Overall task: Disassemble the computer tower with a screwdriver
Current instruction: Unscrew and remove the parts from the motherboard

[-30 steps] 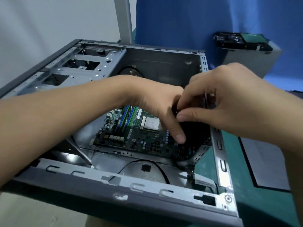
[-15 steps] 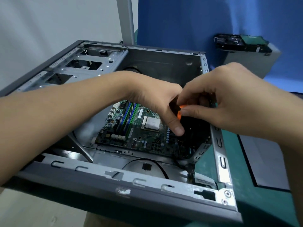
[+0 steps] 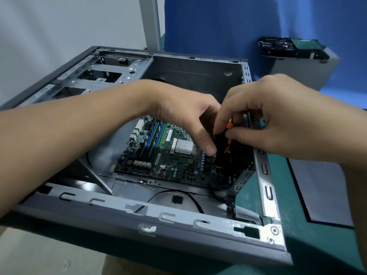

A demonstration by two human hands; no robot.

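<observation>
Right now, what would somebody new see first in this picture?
Two hands meet mid-picture over the open computer case: the right hand pinches a black-and-orange screwdriver, the left hand touching it with its thumb. Under them, a green motherboard lies on the case floor.

We identify two bare forearms, uncovered up to the edge of view: the left forearm (image 3: 69, 139) lies at 9 o'clock, the right forearm (image 3: 347, 139) at 3 o'clock. The bare left hand (image 3: 184, 116) and bare right hand (image 3: 278, 120) carry short-trimmed nails. At 6 o'clock, a tan cloth patch (image 3: 121, 266) shows; we cannot tell whether it is clothing.
</observation>
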